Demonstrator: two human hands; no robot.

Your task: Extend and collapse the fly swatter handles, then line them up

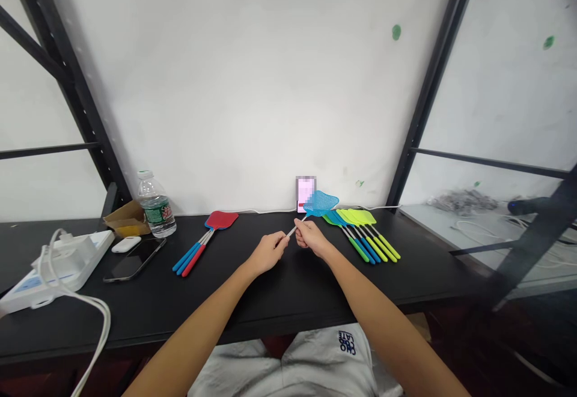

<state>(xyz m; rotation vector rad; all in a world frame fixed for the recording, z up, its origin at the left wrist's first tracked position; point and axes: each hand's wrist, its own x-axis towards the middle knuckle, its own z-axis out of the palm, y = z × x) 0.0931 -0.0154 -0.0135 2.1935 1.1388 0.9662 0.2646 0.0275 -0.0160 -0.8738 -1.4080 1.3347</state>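
Note:
A blue fly swatter (321,203) is held up over the table between my two hands, its mesh head tilted to the upper right. My left hand (269,251) is closed round the handle end. My right hand (311,236) pinches the thin metal shaft close to the head. To the right lies a fanned row of green, blue and yellow fly swatters (366,218), heads toward the wall. On the left, a small stack of fly swatters (222,220) has a red one on top and blue handles beside it.
A phone (135,259), white earbuds case (126,244), water bottle (157,208), cardboard box (124,220) and power strip (67,274) with white cables occupy the left of the black table (297,301). A lit, blurred screen (305,188) leans against the wall. Black metal posts frame both sides.

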